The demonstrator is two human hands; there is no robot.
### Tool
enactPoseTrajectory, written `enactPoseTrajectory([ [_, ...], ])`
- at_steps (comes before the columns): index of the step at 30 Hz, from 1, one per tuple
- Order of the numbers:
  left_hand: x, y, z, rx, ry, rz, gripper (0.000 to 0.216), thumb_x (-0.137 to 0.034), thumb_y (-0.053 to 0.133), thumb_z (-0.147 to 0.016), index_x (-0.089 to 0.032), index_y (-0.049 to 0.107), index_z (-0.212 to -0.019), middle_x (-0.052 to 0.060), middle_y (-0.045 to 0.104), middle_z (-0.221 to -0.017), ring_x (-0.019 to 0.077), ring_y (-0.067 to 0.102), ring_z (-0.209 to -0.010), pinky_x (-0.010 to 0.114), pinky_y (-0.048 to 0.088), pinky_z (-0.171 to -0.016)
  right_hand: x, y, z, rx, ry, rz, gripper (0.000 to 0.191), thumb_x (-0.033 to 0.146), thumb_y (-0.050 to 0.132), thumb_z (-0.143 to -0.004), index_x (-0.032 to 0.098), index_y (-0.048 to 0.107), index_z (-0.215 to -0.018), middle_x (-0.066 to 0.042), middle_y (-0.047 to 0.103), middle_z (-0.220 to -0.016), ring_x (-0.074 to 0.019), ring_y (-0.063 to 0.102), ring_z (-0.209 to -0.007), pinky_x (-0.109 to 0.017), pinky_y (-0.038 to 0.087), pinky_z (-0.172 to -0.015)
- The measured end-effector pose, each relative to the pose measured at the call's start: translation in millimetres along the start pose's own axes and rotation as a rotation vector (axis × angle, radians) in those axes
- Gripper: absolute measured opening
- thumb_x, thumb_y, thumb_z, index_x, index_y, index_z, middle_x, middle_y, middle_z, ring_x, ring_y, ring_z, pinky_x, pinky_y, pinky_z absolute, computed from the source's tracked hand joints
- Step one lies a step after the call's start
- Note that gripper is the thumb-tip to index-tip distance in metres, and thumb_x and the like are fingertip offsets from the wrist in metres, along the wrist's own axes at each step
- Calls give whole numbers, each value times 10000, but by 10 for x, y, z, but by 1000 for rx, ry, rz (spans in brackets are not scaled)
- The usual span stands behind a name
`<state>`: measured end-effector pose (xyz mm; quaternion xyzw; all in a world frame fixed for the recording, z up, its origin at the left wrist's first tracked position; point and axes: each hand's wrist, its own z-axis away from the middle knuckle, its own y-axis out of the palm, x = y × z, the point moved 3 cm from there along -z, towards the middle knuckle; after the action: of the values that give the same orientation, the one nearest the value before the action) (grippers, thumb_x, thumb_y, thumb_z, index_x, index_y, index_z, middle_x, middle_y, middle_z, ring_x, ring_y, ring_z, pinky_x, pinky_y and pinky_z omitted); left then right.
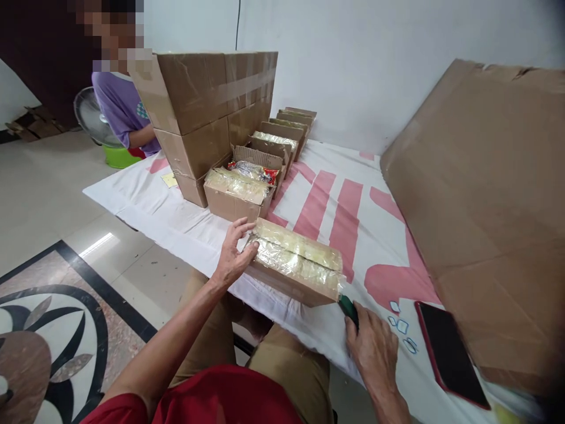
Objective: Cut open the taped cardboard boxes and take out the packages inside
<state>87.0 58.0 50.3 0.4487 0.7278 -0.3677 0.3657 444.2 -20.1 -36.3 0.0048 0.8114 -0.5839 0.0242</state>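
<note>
A small cardboard box (286,281) lies in front of me near the table's edge, its top flaps covered with shiny clear tape. My left hand (235,253) grips the box's left end, fingers curved and thumb on the top edge. At the opposite end, my right hand (374,341) is closed around a green-handled tool (348,310). The tool's tip meets the box's right corner, and its working end cannot be made out. Just beyond my left hand stands a box with taped flaps (238,197), beside an open box holding red and clear plastic packets (256,171).
Stacked cartons (194,94) stand at the table's left, with a row of boxes (289,126) behind. A large cardboard sheet (494,224) leans at the right. Near my right hand lie a phone (451,353) and several small rings (402,326). Another person (119,106) sits beyond the stack.
</note>
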Motion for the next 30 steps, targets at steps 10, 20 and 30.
enactPoseTrajectory([
  [10,261,188,1,83,-153,174,378,-263,652,-760,-207,687,-1133,118,609,-1425,319,522,-1406,507,346,-1221,-535,-414,-15,-104,313,-506,553,521,411,-990,118,692,-1245,-166,772,-1038,-346,726,-946,-446,571,-782],
  [20,278,239,7,70,-203,286,439,-231,634,-720,-190,670,-1156,125,596,-1440,314,518,-1414,476,344,-1230,689,-1494,-752,-169,-402,-518,292,346,490,-1053,213,690,-1217,-63,779,-1048,-222,743,-914,-313,562,-818],
  [30,257,263,15,48,-167,251,490,-168,590,-702,-188,666,-1186,116,628,-1438,309,536,-1404,499,358,-1235,1405,-1388,-1257,-198,-758,-136,309,261,402,-1080,149,681,-1153,-88,773,-1011,-227,712,-876,-322,506,-752],
])
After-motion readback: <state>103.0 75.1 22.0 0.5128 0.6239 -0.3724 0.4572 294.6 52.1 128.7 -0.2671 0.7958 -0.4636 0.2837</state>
